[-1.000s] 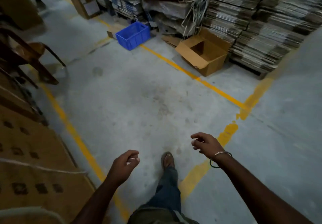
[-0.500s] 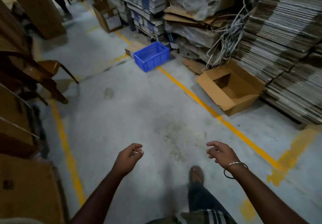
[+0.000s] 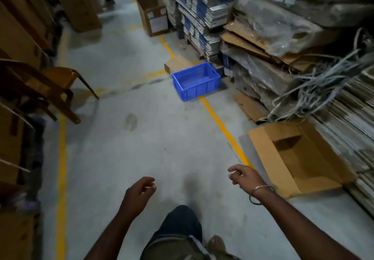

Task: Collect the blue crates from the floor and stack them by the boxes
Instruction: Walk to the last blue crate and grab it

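Both hands are held out low over the floor with nothing gripped: left hand fingers loosely curled, right hand fingers likewise loosely curled, a bangle seen on that wrist. The blue crate is located well ahead of the fingers, upright on the floor across the yellow line, just beside the stacked flat cartons. An open cardboard box is seen on the floor just right of the right fingers, a wooden chair far left of the left fingers.
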